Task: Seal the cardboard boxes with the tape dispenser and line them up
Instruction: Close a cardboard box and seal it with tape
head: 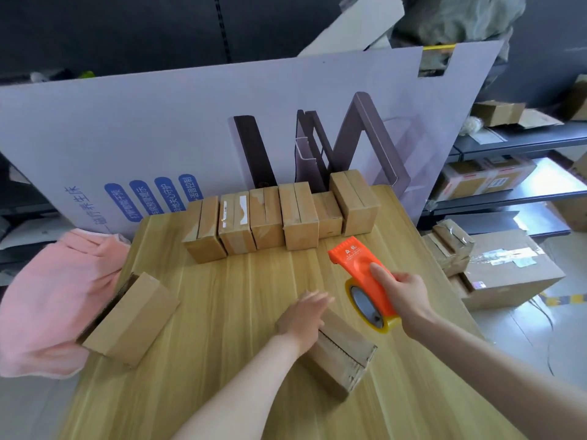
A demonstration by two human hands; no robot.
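The left hand (301, 319), grip spread, rests on a box (344, 355) on the table (222, 312), while the right hand (401, 296), grip curled round the orange dispenser (359, 265), hovers just beside it, a row of boxes (279, 217) behind.

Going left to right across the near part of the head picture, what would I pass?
Pink fluffy cloth → brown cardboard box at the table's left edge → left hand → orange plastic tape dispenser → big taped cardboard carton on the floor.
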